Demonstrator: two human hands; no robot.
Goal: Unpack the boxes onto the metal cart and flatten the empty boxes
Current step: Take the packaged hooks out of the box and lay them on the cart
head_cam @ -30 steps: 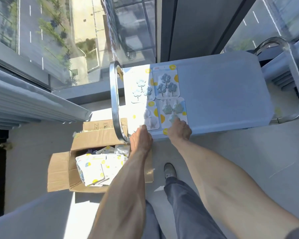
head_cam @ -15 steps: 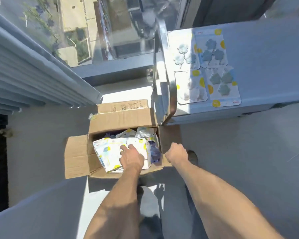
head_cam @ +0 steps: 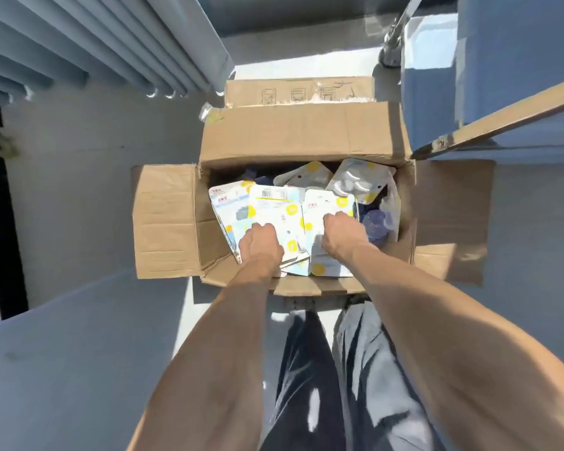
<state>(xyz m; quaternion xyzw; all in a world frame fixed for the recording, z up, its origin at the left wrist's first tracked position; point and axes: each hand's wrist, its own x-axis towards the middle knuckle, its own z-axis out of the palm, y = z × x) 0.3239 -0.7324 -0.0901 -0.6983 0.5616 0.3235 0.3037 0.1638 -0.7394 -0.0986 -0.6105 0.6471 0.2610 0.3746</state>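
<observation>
An open cardboard box sits on the floor below me, all its flaps folded outward. Inside lie several white card packs with yellow dots. My left hand is curled on a pack printed with a barcode at the box's near left. My right hand is curled on a neighbouring white pack just to the right. Both hands' fingertips are hidden under the knuckles. A corner of the metal cart shows at the upper right, above the box.
A second folded cardboard piece lies behind the box. Grey curtain folds hang at the upper left. My legs in dark trousers stand right in front of the box. A dark gap runs along the left wall.
Both hands left the packs on the cart, came down to the box and now press into the packs inside it. The view tilted down, so the cart top is out of sight.
</observation>
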